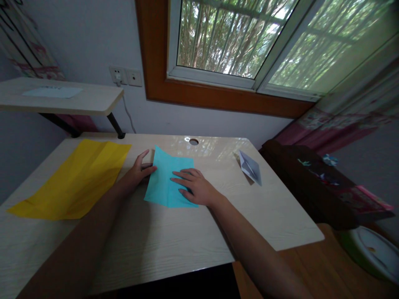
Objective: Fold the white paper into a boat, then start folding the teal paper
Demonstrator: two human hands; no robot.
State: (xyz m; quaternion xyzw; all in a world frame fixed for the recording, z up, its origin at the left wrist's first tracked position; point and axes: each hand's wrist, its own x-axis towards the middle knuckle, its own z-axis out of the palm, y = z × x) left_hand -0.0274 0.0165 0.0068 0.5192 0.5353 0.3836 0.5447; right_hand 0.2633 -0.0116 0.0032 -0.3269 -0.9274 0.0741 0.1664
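A folded light-blue paper (pixel 165 176) lies on the pale wooden desk (pixel 174 245). My right hand (pixel 195 187) rests flat on its right part, fingers spread and pointing left. My left hand (pixel 139 170) is at the paper's left edge, fingertips touching it, thumb raised. Neither hand grips anything.
A large creased yellow sheet (pixel 76 178) lies at the left of the desk. A small folded white-blue paper shape (pixel 251 167) sits at the right. A cable hole (pixel 193 141) is at the back edge, a raised shelf (pixel 62 99) at the far left, a dark cabinet (pixel 318 187) beside the desk.
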